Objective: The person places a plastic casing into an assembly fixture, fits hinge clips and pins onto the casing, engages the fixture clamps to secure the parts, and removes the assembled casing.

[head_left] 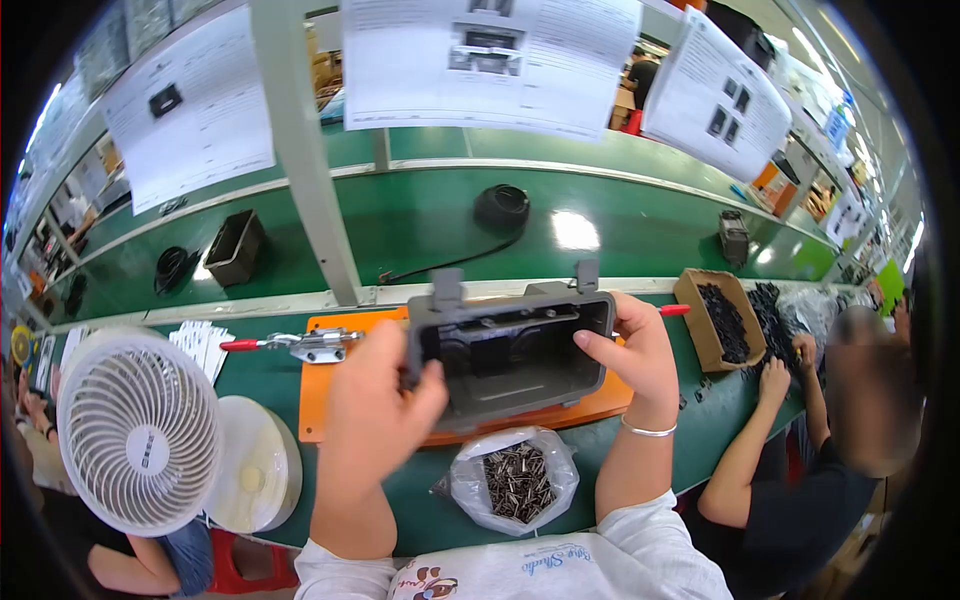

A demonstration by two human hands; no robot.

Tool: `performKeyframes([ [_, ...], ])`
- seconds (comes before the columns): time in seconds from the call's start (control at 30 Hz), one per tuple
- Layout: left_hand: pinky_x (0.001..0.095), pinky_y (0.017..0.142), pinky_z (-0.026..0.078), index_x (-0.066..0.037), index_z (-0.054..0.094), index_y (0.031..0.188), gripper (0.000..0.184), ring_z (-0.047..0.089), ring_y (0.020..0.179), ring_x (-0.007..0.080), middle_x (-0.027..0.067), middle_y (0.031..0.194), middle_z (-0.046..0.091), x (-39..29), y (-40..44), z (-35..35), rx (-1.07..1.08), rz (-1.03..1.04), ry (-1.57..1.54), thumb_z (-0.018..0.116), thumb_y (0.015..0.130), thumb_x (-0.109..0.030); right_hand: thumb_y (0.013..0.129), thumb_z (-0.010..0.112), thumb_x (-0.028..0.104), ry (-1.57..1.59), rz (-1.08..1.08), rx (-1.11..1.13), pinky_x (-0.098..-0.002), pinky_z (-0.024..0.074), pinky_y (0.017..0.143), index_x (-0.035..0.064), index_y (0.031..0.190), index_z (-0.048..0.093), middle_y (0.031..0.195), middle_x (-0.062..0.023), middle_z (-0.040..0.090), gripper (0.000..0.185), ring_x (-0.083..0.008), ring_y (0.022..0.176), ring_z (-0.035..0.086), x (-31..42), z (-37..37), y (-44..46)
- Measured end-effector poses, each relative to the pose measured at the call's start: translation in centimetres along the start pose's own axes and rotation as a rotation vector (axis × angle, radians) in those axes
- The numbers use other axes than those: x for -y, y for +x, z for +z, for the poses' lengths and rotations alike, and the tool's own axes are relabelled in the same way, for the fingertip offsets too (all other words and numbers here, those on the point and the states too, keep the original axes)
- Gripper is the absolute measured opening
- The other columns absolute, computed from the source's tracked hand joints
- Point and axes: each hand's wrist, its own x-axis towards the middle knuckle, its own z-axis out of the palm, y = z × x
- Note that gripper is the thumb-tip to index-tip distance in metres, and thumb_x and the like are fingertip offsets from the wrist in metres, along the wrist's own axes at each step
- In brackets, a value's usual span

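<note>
A dark grey plastic housing (510, 385), its open side toward me, is held up over an orange fixture board (312, 400). My left hand (375, 400) is at the housing's left end, slightly blurred, thumb near the left rim. My right hand (640, 350) grips the right end, with the thumb over the rim and the fingers behind. Two latch tabs stick up from its top edge. A metal toggle clamp (325, 345) with a red handle sits at the board's left. Just below the housing lies a plastic bag of screws (518, 482).
A white fan (140, 432) stands at the left. To the right are a cardboard box of black parts (725, 325) and a co-worker's hands (775, 380). A grey bin (234, 247) and a coiled cable (502, 208) rest on the green shelf. Printed sheets (490, 65) hang above.
</note>
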Motion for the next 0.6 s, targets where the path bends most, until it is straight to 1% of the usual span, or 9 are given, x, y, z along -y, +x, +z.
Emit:
performKeyframes([
  [0.03, 0.0323, 0.050, 0.040, 0.000, 0.043, 0.080, 0.023, 0.049, 0.053, 0.0230, 0.0119, 0.065, 0.050, 1.2, 0.5, 0.3, -0.001, -0.052, -0.078, 0.066, 0.078, -0.006, 0.076, 0.072, 0.002, 0.000, -0.085, -0.082, -0.0211, 0.0409, 0.061, 0.0004, 0.076, 0.062, 0.071, 0.0044, 0.057, 0.010, -0.0042, 0.066, 0.050, 0.7, 0.4, -0.6],
  [0.07, 0.0319, 0.051, 0.041, 0.001, 0.043, 0.081, 0.022, 0.049, 0.054, 0.0228, 0.0127, 0.066, 0.051, 1.6, 1.0, 0.5, 0.025, -0.077, -0.081, 0.065, 0.080, -0.005, 0.072, 0.076, 0.006, -0.021, -0.134, -0.110, -0.0212, 0.0335, 0.055, 0.0050, 0.062, 0.050, 0.062, 0.0041, 0.049, 0.028, -0.0038, 0.060, 0.042, 1.6, 1.0, -1.1],
  [0.13, 0.0339, 0.054, 0.044, 0.001, 0.044, 0.084, 0.019, 0.054, 0.057, 0.0267, 0.0156, 0.068, 0.055, 3.6, 1.6, 1.5, 0.064, -0.068, -0.068, 0.062, 0.083, -0.004, 0.067, 0.079, 0.005, -0.173, -0.262, -0.125, -0.0232, 0.0286, 0.048, 0.0077, 0.057, 0.034, 0.055, 0.0014, 0.043, 0.047, -0.0060, 0.053, 0.036, 2.8, 2.0, -1.9],
  [0.17, 0.0339, 0.054, 0.044, 0.001, 0.044, 0.084, 0.019, 0.054, 0.057, 0.0267, 0.0156, 0.068, 0.055, 4.5, 1.7, 2.3, 0.074, -0.058, -0.073, 0.062, 0.083, -0.004, 0.064, 0.078, 0.005, -0.185, -0.229, -0.196, -0.0230, 0.0215, 0.046, 0.0086, 0.055, 0.032, 0.053, 0.0037, 0.038, 0.048, -0.0047, 0.051, 0.031, 4.0, 3.2, -2.3],
  [0.37, 0.0380, 0.062, 0.046, 0.001, 0.046, 0.087, 0.018, 0.061, 0.070, 0.0372, 0.0210, 0.075, 0.060, 4.9, 2.0, 3.7, 0.114, -0.100, 0.005, 0.063, 0.083, -0.005, 0.065, 0.079, 0.007, -0.315, -0.343, -0.213, -0.0232, 0.0193, 0.043, 0.0086, 0.054, 0.033, 0.047, 0.0023, 0.036, 0.048, -0.0056, 0.045, 0.029, 3.8, 3.7, -2.7],
  [0.43, 0.0357, 0.063, 0.047, 0.001, 0.047, 0.088, 0.018, 0.062, 0.070, 0.0281, 0.0171, 0.076, 0.062, 4.5, 2.1, 3.6, 0.158, -0.160, 0.013, 0.063, 0.085, -0.006, 0.066, 0.079, 0.007, -0.314, -0.338, -0.212, -0.0232, 0.0207, 0.044, 0.0083, 0.055, 0.034, 0.049, 0.0024, 0.037, 0.046, -0.0056, 0.047, 0.031, 4.1, 3.7, -2.9],
  [0.47, 0.0357, 0.063, 0.047, 0.001, 0.047, 0.088, 0.018, 0.062, 0.070, 0.0281, 0.0171, 0.076, 0.062, 5.1, 2.0, 3.8, 0.161, -0.160, 0.015, 0.063, 0.085, -0.006, 0.067, 0.078, 0.007, -0.312, -0.332, -0.205, -0.0231, 0.0222, 0.045, 0.0081, 0.056, 0.035, 0.050, 0.0025, 0.039, 0.045, -0.0057, 0.049, 0.033, 4.2, 3.6, -2.9],
  [0.57, 0.0297, 0.064, 0.048, -0.001, 0.053, 0.092, 0.010, 0.059, 0.071, 0.0125, 0.0059, 0.080, 0.063, 6.5, 2.3, 4.1, 0.141, -0.228, -0.503, 0.061, 0.086, -0.004, 0.075, 0.078, 0.012, -0.182, -0.312, -0.238, -0.0234, 0.0310, 0.045, 0.0054, 0.062, 0.042, 0.056, 0.0016, 0.044, 0.039, -0.0061, 0.051, 0.038, 3.7, 3.0, -2.8],
  [0.6, 0.0272, 0.065, 0.048, -0.002, 0.056, 0.094, 0.009, 0.057, 0.072, 0.0085, 0.0028, 0.081, 0.062, 6.4, 2.6, 3.8, 0.151, -0.290, -0.698, 0.060, 0.086, -0.002, 0.078, 0.076, 0.013, -0.081, -0.274, -0.233, -0.0220, 0.0385, 0.053, 0.0027, 0.074, 0.051, 0.064, 0.0018, 0.051, 0.027, -0.0060, 0.059, 0.045, 3.6, 2.6, -2.9],
])
